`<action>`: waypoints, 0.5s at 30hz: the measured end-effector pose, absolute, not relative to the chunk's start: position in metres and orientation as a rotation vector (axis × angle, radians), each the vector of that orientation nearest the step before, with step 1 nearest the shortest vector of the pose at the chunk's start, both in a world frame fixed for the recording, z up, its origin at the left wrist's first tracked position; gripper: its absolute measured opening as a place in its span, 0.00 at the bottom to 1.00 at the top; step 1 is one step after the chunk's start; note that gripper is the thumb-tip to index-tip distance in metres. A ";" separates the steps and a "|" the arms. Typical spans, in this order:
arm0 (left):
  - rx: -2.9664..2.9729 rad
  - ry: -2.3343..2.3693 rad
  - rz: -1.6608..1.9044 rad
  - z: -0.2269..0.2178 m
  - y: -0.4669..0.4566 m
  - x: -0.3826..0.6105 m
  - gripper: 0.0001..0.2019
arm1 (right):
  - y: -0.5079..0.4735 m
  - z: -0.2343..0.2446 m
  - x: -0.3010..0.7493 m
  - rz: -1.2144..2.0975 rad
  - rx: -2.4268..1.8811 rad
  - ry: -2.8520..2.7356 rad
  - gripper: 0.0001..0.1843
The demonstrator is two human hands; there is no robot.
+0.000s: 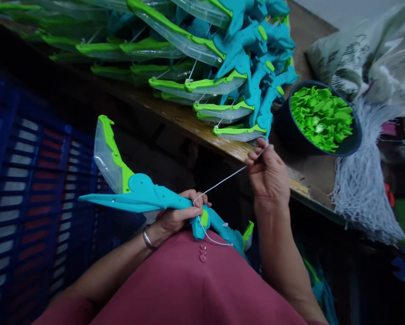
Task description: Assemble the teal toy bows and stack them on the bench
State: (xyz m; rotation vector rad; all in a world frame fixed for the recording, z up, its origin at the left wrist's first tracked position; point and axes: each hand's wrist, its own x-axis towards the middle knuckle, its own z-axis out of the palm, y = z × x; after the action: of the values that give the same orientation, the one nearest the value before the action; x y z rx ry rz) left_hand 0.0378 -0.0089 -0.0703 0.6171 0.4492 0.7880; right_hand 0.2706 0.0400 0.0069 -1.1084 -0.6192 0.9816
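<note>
My left hand is wrapped round the middle of a turquoise toy bow with a green-and-clear folding limb sticking up at its left end. The bow lies across my front, against the pink shirt. A thin white string runs from near the bow's green insert up to my right hand, which pinches it between closed fingers. The string's other part hangs in a loose curve below the left fingers. The bow's right end is partly in shadow.
Several similar turquoise toy bows are stacked on the wooden table. A dark bucket of green plastic pieces stands to the right. Beside it hang a bundle of white strings and a white sack. Blue crates stand left.
</note>
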 end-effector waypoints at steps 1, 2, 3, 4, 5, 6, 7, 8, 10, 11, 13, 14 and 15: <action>0.614 0.448 0.785 -0.071 -0.008 0.037 0.06 | 0.037 0.009 0.280 0.935 -1.108 -0.650 0.13; 0.612 0.446 0.782 -0.071 -0.008 0.037 0.06 | 0.034 0.012 0.289 0.904 -1.107 -0.675 0.12; 0.610 0.443 0.779 -0.070 -0.008 0.036 0.06 | 0.030 0.016 0.296 0.882 -1.105 -0.693 0.10; 0.605 0.438 0.778 -0.069 -0.008 0.036 0.06 | 0.026 0.021 0.301 0.868 -1.109 -0.709 0.10; 0.604 0.433 0.776 -0.068 -0.008 0.035 0.06 | 0.021 0.026 0.305 0.856 -1.119 -0.729 0.09; 0.604 0.433 0.776 -0.066 -0.008 0.035 0.06 | 0.016 0.033 0.306 0.842 -1.133 -0.751 0.08; 0.610 0.436 0.776 -0.064 -0.007 0.035 0.06 | 0.009 0.041 0.305 0.827 -1.148 -0.773 0.07; 0.621 0.445 0.774 -0.062 -0.007 0.034 0.05 | 0.000 0.050 0.304 0.813 -1.164 -0.792 0.06; 0.663 0.480 0.767 -0.055 -0.003 0.032 0.04 | -0.020 0.070 0.300 0.776 -1.217 -0.814 0.05; 0.690 0.491 0.773 -0.051 0.000 0.030 0.03 | -0.032 0.080 0.300 0.732 -1.259 -0.808 0.04; 0.740 0.479 0.840 -0.040 0.010 0.021 0.03 | -0.059 0.100 0.303 0.546 -1.377 -0.777 0.03; 0.752 0.470 0.899 -0.034 0.016 0.014 0.05 | -0.072 0.109 0.307 0.392 -1.436 -0.740 0.04; 0.748 0.474 0.968 -0.026 0.023 0.006 0.07 | -0.085 0.118 0.312 0.192 -1.478 -0.652 0.05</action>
State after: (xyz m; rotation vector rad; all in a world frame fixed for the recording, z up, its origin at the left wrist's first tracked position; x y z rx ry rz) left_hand 0.0064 0.0227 -0.0262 0.7478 0.4742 0.9677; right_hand 0.3120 -0.0852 0.1178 -1.4775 -0.6522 0.1924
